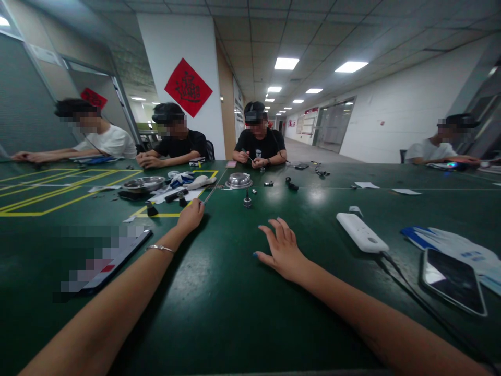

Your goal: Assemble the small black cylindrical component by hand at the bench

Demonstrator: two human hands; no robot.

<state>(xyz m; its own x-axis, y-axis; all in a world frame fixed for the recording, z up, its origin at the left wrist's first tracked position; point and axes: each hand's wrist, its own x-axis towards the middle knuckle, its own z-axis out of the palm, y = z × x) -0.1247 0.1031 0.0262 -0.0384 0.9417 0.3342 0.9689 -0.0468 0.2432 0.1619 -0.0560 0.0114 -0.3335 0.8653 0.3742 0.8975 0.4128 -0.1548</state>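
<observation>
**Slim, straight, silver-grey tool held in the left hand over a glossy dark-green table**

The tool, apparently metal, is seen just left of the frame's centre; its exact type cannot be made out. Its near end is enclosed by the curled fingers of the left hand, and its thin far end is pointed up and to the right. It can be judged light, stiff and hard to break, but smooth enough to be let slip; it is best gripped by the near end, as here.

Right of centre, the right hand is held loosely spread, with nothing grasped; whether the table is touched cannot be told. Farther up, a small silver fitting with a dark upright stem is placed, and beyond it a shiny, dome-shaped metal dish. At right, a white, rounded plastic box is joined to dark cables.
</observation>
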